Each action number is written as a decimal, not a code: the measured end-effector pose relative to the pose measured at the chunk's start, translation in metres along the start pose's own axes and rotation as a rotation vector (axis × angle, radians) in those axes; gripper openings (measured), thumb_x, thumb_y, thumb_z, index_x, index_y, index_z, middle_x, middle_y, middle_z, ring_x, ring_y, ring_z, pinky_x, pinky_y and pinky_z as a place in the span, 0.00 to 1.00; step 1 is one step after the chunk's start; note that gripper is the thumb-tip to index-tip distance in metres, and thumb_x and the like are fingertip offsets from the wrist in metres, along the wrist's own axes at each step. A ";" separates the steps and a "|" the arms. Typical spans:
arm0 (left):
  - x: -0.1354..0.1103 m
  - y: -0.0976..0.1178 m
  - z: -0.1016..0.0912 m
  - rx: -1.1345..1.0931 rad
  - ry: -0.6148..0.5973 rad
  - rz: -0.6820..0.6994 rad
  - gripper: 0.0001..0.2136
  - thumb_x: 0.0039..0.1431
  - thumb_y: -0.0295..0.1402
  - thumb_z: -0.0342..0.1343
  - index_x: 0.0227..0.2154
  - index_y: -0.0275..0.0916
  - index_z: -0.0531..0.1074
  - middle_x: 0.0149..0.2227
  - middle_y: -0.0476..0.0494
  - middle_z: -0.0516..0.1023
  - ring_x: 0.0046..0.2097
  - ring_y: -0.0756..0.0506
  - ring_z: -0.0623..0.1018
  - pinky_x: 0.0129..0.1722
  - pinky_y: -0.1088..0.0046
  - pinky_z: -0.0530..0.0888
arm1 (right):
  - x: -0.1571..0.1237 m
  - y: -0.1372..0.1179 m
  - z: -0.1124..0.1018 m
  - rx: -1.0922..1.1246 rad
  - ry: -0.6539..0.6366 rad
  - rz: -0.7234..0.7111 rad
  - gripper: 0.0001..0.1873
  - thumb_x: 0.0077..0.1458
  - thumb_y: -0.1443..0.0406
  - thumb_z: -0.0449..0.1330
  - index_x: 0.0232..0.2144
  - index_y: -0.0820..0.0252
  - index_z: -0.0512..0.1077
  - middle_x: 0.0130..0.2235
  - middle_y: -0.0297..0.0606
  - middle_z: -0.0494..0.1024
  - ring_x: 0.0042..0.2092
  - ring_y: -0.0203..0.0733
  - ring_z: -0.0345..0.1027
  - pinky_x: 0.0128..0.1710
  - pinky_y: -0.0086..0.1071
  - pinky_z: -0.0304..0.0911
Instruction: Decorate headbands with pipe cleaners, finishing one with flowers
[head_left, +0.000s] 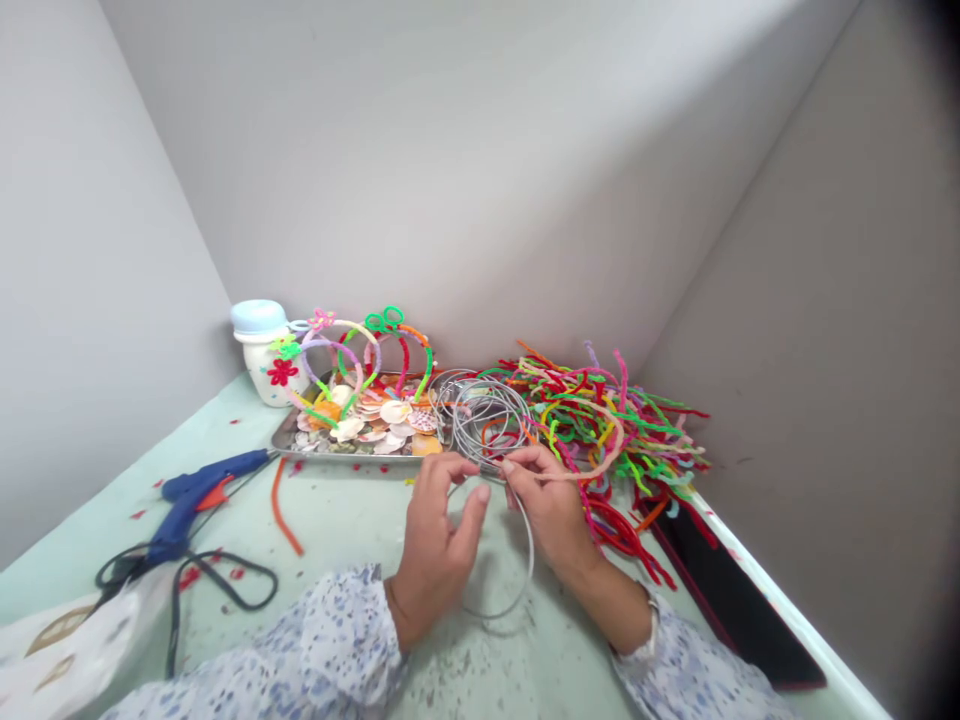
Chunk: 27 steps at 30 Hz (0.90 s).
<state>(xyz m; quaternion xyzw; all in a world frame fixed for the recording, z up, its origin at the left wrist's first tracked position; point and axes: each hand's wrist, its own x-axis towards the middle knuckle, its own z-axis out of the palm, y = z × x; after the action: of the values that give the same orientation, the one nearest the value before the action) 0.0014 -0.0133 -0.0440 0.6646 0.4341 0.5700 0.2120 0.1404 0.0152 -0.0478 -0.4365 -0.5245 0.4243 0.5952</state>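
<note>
My left hand (437, 535) and my right hand (551, 505) meet over the pale green table (352, 520), both pinching the top of a thin silver wire headband (525, 570) that curves down between my wrists. My right hand also pinches the end of a pale pink pipe cleaner (592, 470), which runs off to the right into a pile of coloured pipe cleaners (600, 420). Just beyond my fingers lies a bundle of bare silver headbands (484, 415).
A metal tray (289, 437) holds seashells and several pipe-cleaner-wrapped headbands (360, 350). A white jar with a blue lid (260, 345) stands behind it. A blue glue gun (199, 495) with black cord lies at left, beside a loose orange pipe cleaner (283, 515). Grey walls enclose the table.
</note>
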 end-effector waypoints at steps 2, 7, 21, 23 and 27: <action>-0.008 0.007 0.001 -0.049 -0.137 0.015 0.08 0.58 0.32 0.51 0.40 0.39 0.65 0.39 0.43 0.69 0.42 0.45 0.70 0.44 0.68 0.67 | -0.003 -0.001 0.002 -0.096 0.077 -0.050 0.06 0.51 0.62 0.60 0.28 0.58 0.67 0.21 0.28 0.68 0.21 0.34 0.60 0.21 0.28 0.57; -0.021 0.013 0.008 -0.082 -0.318 -0.053 0.11 0.54 0.32 0.56 0.40 0.39 0.65 0.34 0.46 0.71 0.36 0.47 0.71 0.38 0.71 0.68 | -0.006 0.004 0.002 -0.193 0.154 -0.242 0.04 0.52 0.64 0.59 0.30 0.58 0.68 0.28 0.34 0.72 0.27 0.37 0.66 0.25 0.30 0.61; -0.015 0.007 0.012 -0.347 -0.369 -0.341 0.09 0.61 0.32 0.48 0.44 0.40 0.62 0.31 0.48 0.72 0.33 0.48 0.74 0.34 0.73 0.70 | -0.009 0.008 -0.002 -0.248 0.013 -0.313 0.02 0.54 0.65 0.59 0.30 0.57 0.71 0.30 0.35 0.74 0.32 0.40 0.68 0.33 0.32 0.64; -0.016 0.006 0.013 -0.379 -0.340 -0.354 0.08 0.62 0.33 0.46 0.44 0.41 0.61 0.29 0.50 0.70 0.30 0.50 0.73 0.30 0.75 0.69 | -0.009 0.008 -0.002 -0.200 0.010 -0.250 0.03 0.55 0.64 0.58 0.31 0.56 0.70 0.30 0.35 0.74 0.31 0.39 0.68 0.32 0.31 0.64; -0.013 0.003 0.011 -0.353 -0.271 -0.356 0.06 0.62 0.33 0.45 0.41 0.42 0.62 0.32 0.50 0.68 0.27 0.51 0.69 0.26 0.76 0.66 | -0.006 0.008 -0.001 -0.164 0.027 -0.168 0.04 0.55 0.63 0.58 0.33 0.57 0.69 0.30 0.34 0.74 0.30 0.38 0.68 0.29 0.30 0.64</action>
<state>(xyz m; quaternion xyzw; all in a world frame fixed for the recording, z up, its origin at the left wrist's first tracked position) 0.0133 -0.0238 -0.0519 0.6011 0.4057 0.4964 0.4772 0.1405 0.0114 -0.0575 -0.4438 -0.5842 0.3228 0.5979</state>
